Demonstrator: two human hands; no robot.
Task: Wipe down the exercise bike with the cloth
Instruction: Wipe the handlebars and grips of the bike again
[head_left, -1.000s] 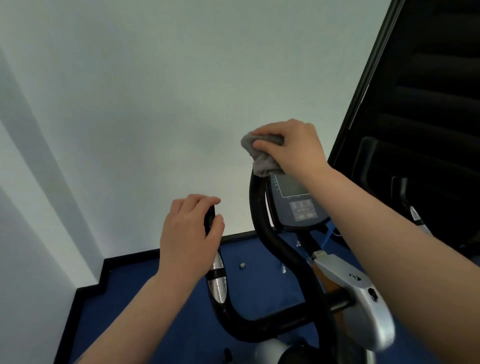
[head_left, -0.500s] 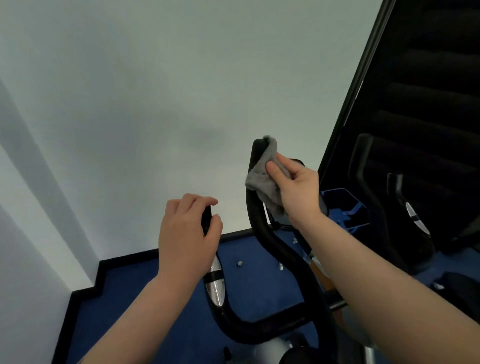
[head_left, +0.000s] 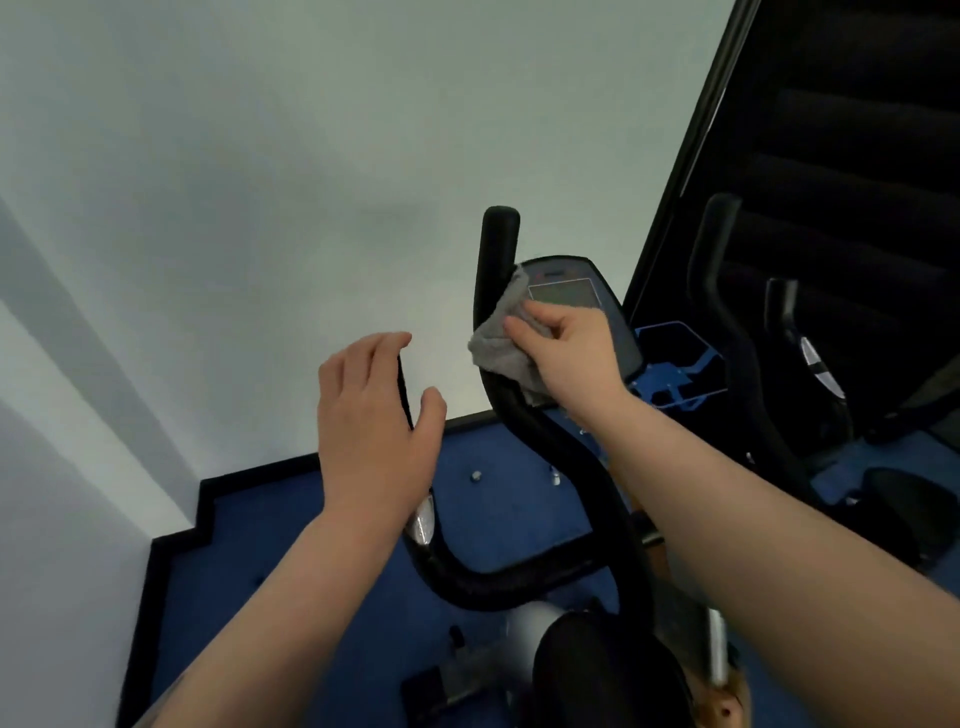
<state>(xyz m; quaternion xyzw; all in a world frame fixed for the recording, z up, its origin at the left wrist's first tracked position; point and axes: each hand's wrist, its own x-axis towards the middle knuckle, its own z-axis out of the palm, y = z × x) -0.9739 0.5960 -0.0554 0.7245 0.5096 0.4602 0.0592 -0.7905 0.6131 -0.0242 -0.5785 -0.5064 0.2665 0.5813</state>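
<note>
Grey cloth (head_left: 506, 349), soft and bunchable, sits frame-centre pinched in right hand (head_left: 569, 353) against the bike's right handlebar (head_left: 498, 270); left hand (head_left: 374, 415) loosely open around left grip.

You can read no text here. The console (head_left: 574, 306) on the bike (head_left: 524, 525) carries a pale screen and a small dark mark above it, but both are too blurred for you to make out any letters or numbers.
</note>
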